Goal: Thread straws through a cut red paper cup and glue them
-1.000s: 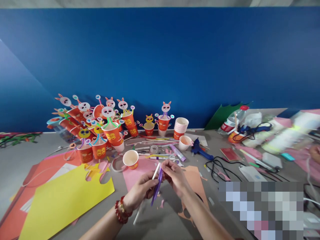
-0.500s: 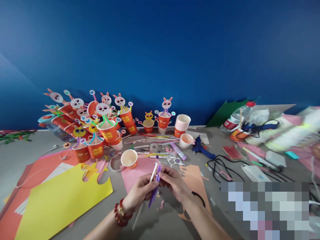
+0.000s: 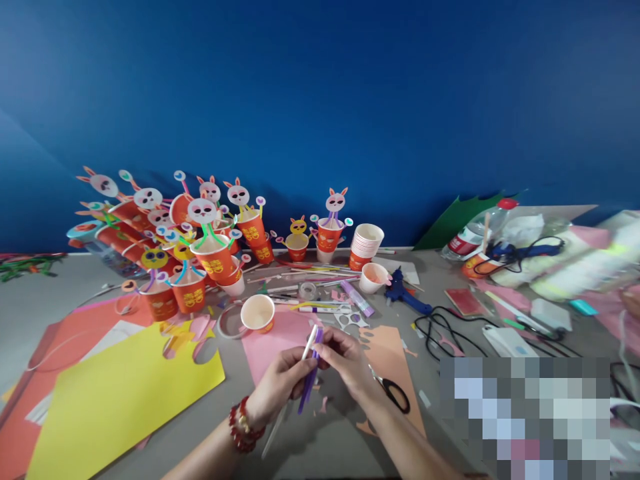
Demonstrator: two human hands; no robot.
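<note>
Grey table (image 3: 200, 421) underneath. Above its near middle, left hand (image 3: 280, 379) pinches white straw (image 3: 309, 343) plus purple strip (image 3: 308, 387) (doubled? can't tell); right hand (image 3: 345, 361) closed on strip's upper end. Best: light pinch, tops level, straw uncrushed. Straw: long axis slants, top forward-right, tail back-left. Strip, shorter: roughly parallel, top forward, lower end free.

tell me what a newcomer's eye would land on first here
Probably the blue wall, filling the upper half of the view. Next come the cups with animal faces, crowded at the left, and the yellow sheet nearer the front. At front centre, the left hand and right hand hold a white stick and purple strip.
</note>
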